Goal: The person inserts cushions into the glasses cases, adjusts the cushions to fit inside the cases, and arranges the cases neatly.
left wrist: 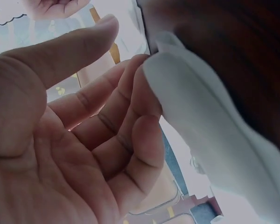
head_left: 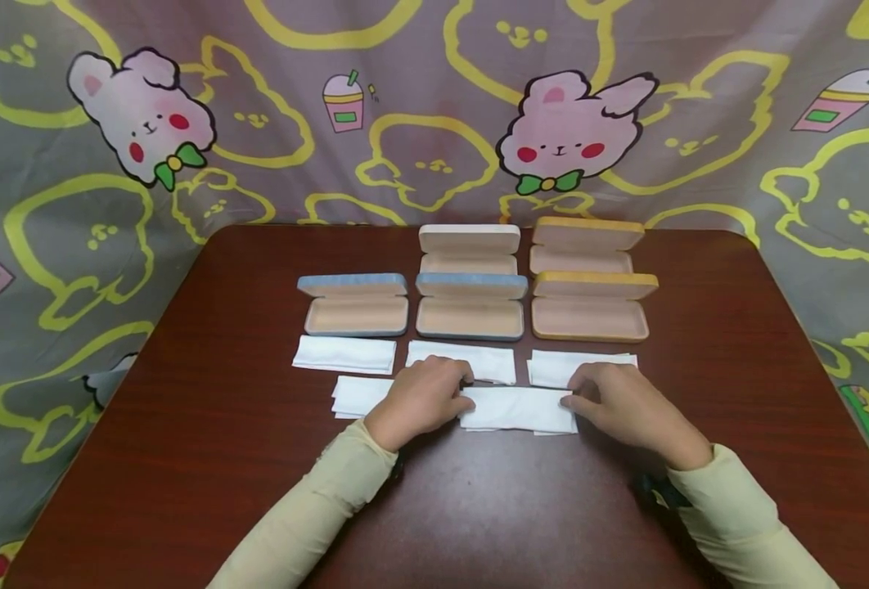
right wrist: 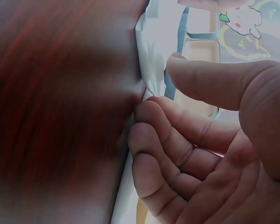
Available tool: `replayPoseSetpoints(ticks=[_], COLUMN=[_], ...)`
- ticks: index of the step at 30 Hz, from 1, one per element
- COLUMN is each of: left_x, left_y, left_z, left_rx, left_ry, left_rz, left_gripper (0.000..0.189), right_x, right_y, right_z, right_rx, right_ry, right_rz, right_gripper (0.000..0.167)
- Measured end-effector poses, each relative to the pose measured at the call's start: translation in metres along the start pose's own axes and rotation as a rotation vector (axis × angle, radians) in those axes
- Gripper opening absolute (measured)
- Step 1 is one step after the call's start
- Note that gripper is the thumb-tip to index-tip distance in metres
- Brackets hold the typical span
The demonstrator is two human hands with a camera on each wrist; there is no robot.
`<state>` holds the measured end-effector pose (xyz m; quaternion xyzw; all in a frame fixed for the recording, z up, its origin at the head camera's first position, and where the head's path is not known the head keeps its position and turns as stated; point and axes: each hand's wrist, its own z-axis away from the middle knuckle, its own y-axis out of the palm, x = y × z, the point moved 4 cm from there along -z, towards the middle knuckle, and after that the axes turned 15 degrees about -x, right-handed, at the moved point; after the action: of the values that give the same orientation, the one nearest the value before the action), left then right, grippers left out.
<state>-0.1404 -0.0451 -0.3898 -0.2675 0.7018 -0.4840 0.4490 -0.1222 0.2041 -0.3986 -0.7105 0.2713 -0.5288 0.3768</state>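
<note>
In the head view a folded white cloth [head_left: 517,408] lies on the table between both hands. My left hand [head_left: 423,397] is at its left end, with the thumb by the corner. At the right end is my right hand [head_left: 617,402], its thumb at the edge. In the left wrist view the left hand's fingers [left wrist: 114,123] are loosely bent and the thumb stands apart, with white cloth [left wrist: 191,107] beside the fingertips. The right hand's fingers [right wrist: 149,140] likewise bend loosely near a cloth's end [right wrist: 151,56], thumb raised.
Other folded white cloths lie around the hands: one at far left [head_left: 344,354], one behind the left hand [head_left: 471,360], one behind the right hand [head_left: 552,368], one partly under the left hand [head_left: 361,396]. Behind stand open glasses cases: blue [head_left: 357,316], white [head_left: 470,239], yellow [head_left: 589,317].
</note>
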Motion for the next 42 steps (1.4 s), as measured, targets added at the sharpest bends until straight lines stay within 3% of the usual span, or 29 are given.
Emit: replayPoseSetpoints(ticks=[10, 20, 26, 35, 42], left_x=[-0.0018, -0.0001, -0.0001, -0.0016, -0.0015], left_y=[0.0056, 0.0089, 0.0091, 0.0076, 0.01], left_z=[-0.0034, -0.0042, -0.0049, -0.0053, -0.0072], left_rx=[-0.023, -0.012, -0.011, -0.048, 0.009], left_ry=[0.026, 0.002, -0.001, 0.004, -0.012], left_rz=[-0.023, -0.017, -0.006, 0.058, 0.048], left_gripper=[0.007, 0.014, 0.021, 0.022, 0.016], right_x=[-0.0011, 0.0012, 0.0005, 0.0001, 0.0009], right_y=[0.0022, 0.0045, 0.0032, 0.0, -0.0002], right_z=[-0.0019, -0.0024, -0.001, 0.0038, 0.0068], right_rx=[0.023, 0.011, -0.038, -0.063, -0.077], right_ry=[0.012, -0.008, -0.034, -0.013, -0.014], right_rz=[0.025, 0.028, 0.028, -0.059, -0.125], right_gripper=[0.011, 0.012, 0.013, 0.016, 0.018])
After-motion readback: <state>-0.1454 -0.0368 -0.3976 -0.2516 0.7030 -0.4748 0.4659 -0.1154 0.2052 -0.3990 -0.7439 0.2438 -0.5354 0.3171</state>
